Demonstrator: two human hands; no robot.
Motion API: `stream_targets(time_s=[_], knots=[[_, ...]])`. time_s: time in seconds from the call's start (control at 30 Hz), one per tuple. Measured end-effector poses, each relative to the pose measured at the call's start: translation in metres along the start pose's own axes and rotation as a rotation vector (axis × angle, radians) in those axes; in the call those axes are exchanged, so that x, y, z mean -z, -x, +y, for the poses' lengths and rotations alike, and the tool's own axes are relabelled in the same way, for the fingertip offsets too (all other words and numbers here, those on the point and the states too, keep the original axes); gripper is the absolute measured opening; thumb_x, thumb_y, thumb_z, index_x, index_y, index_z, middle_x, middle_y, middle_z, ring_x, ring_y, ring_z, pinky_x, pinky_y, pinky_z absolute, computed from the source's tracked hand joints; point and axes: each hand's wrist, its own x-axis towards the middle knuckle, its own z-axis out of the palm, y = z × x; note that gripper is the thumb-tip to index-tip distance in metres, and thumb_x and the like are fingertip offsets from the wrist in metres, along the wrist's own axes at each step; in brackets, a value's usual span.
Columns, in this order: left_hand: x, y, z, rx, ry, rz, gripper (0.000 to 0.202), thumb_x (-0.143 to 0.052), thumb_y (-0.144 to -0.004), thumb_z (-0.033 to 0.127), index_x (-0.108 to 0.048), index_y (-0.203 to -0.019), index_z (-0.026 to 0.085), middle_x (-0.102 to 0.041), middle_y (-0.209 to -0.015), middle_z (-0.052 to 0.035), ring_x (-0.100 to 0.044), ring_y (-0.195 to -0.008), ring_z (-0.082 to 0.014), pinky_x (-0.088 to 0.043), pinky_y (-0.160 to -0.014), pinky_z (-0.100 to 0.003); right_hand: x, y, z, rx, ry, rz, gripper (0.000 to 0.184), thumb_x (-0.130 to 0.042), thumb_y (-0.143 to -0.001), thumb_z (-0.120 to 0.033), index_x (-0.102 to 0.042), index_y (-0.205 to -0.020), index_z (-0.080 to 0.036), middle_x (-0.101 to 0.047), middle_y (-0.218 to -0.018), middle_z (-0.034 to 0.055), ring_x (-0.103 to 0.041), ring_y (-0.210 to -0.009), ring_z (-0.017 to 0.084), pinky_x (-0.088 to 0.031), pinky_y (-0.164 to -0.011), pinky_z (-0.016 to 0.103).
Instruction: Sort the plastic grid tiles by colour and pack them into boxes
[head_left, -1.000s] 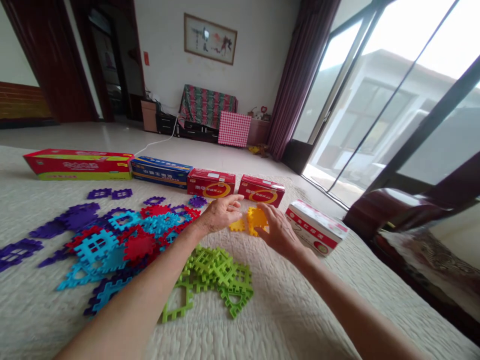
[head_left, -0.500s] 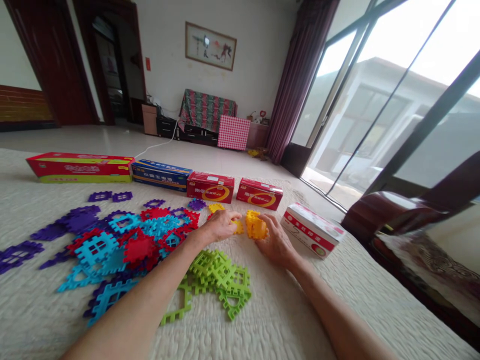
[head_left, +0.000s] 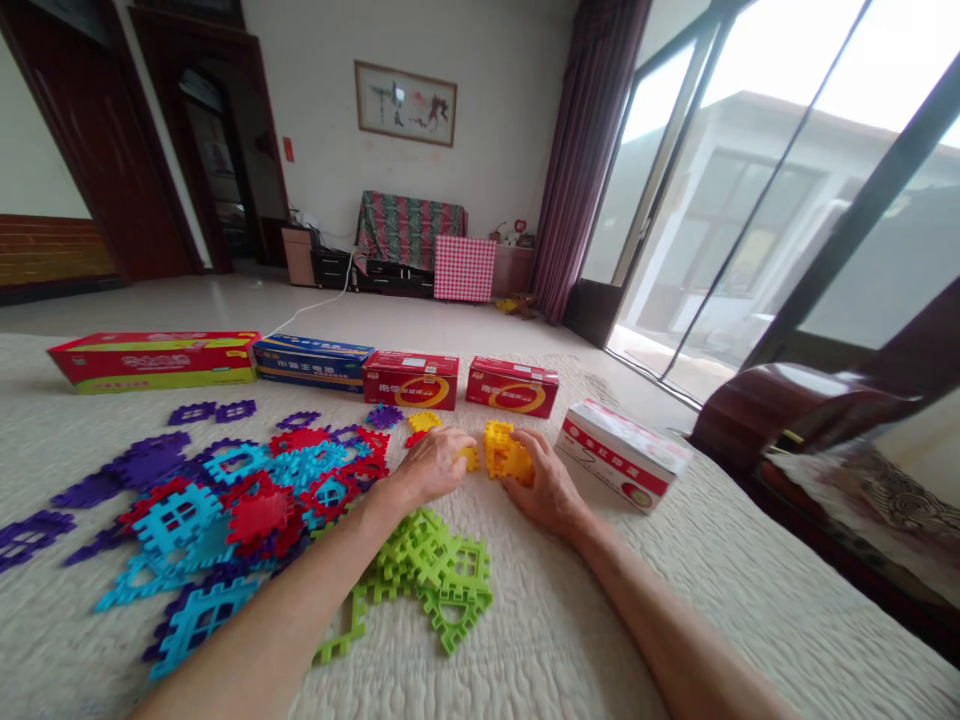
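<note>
My right hand (head_left: 541,482) is closed round several yellow interlocking plastic pieces (head_left: 498,450), gathered in an upright bunch on the quilted cover. Just left of it, my left hand (head_left: 439,465) pinches another yellow piece (head_left: 469,458), mostly covered by the fingers. A small gap separates this piece from the bunch. One more yellow piece (head_left: 424,421) lies flat behind my left hand, beside a partly hidden red piece (head_left: 415,439). Below my left wrist is a heap of green interlocking pieces (head_left: 431,555).
Blue, red and purple pieces (head_left: 259,515) spread in a pile to the left. Along the back stand a long red-green box (head_left: 157,360), a blue box (head_left: 315,363) and two red boxes (head_left: 411,380). A white-red box (head_left: 624,455) stands right of my right hand.
The view has shifted slightly, so the boxes and pieces sit a little further left. Both hands keep nearly the same places and still hold yellow pieces.
</note>
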Motion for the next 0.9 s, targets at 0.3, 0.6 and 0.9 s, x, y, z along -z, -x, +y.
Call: stream_targets(time_s=[0.3,0.6,0.9], knots=[[-0.016,-0.001,0.005,-0.050,0.042,-0.061,0.043,-0.043,-0.074,0.008,-0.059,-0.114,0.016,-0.065,-0.107,-0.0105,-0.057,-0.108,-0.0231,-0.046,-0.097,-0.039,0.001,0.000,-0.004,0.118,-0.064,-0.076,0.060,-0.053,-0.074,-0.010,-0.037,-0.130,-0.021,-0.042,-0.138,0.0147,-0.043,-0.128,0.025,-0.040,-0.104,0.045],[-0.016,-0.001,0.014,-0.028,0.173,-0.101,0.054,-0.040,-0.075,0.008,-0.048,-0.128,0.013,-0.059,-0.121,-0.0139,-0.056,-0.114,-0.0240,-0.045,-0.099,-0.037,-0.001,-0.005,-0.005,0.172,-0.121,-0.116,0.052,-0.052,-0.079,-0.011,-0.039,-0.129,-0.017,-0.040,-0.140,0.0176,-0.033,-0.135,0.026,-0.031,-0.111,0.049],[-0.012,-0.003,0.015,0.005,0.177,-0.025,0.049,-0.042,-0.075,0.008,-0.057,-0.121,0.017,-0.067,-0.111,-0.0093,-0.061,-0.107,-0.0215,-0.048,-0.094,-0.033,0.000,-0.004,-0.001,0.146,-0.121,-0.048,0.059,-0.056,-0.077,-0.019,-0.037,-0.133,-0.020,-0.036,-0.144,0.0170,-0.032,-0.135,0.031,-0.033,-0.108,0.054]])
